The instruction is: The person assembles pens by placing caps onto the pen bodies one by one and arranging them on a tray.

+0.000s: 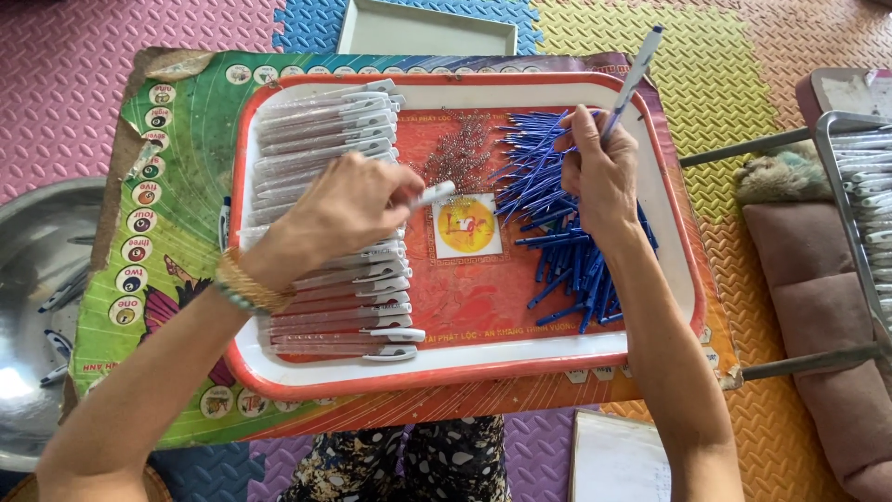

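left hand (339,209) is closed on a white-capped clear pen barrel (429,196), lifted off the row of pen barrels (325,232) on the left side of the red-rimmed tray (465,374). right hand (599,172) is clamped on a part-built pen w/ blue tip (632,82), held upright over the pile of blue pen parts (557,232) on the tray's right side. small heap of metal springs (458,149) sits btwn the two, near the tray's far edge. tray rests on a low tabletop w/ a colourful printed sheet (149,270).

doing it well, my judgement: keep the barrel pinched near its open end so the next piece seats straight; take one blue part at a time so the pile doesn't tangle or spill over the rim; keep the springs away from the sweeping wrist, they scatter easily.

counts: 1 tray, 1 barrel in left hand, 1 pen in right hand. barrels in the row: roughly twenty, some hidden under the hand, can't tell exactly. blue parts: several dozen, too overlapped to count. springs: too small to count. metal bowl (37,307) at left, 1; a rack of more pens (869,186) at right.
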